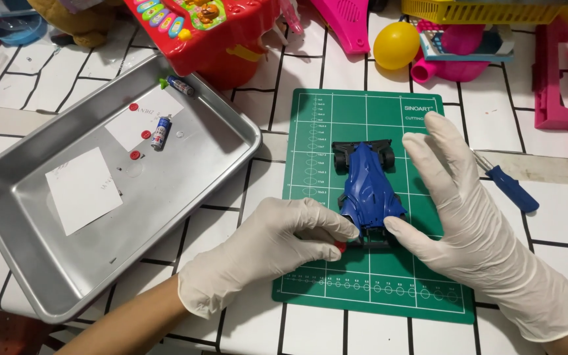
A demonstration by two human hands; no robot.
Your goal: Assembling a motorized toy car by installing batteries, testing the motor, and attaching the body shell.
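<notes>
A blue toy race car [367, 187] with black wheels lies on a green cutting mat [376, 289]. My left hand [267, 250], in a white glove, pinches the car's near end, where a small red part [340, 248] shows at the fingertips. My right hand [458, 210], also gloved, rests beside the car on its right, thumb touching the near corner, fingers spread and raised over the mat. A blue-handled screwdriver [509, 186] lies just right of the mat, partly hidden behind my right hand.
A metal tray [27, 223] at left holds two white paper slips, two small batteries [161, 132] and a few red round parts. Bright plastic toys, a yellow ball [396, 45] and pink pieces crowd the far edge of the white tiled table.
</notes>
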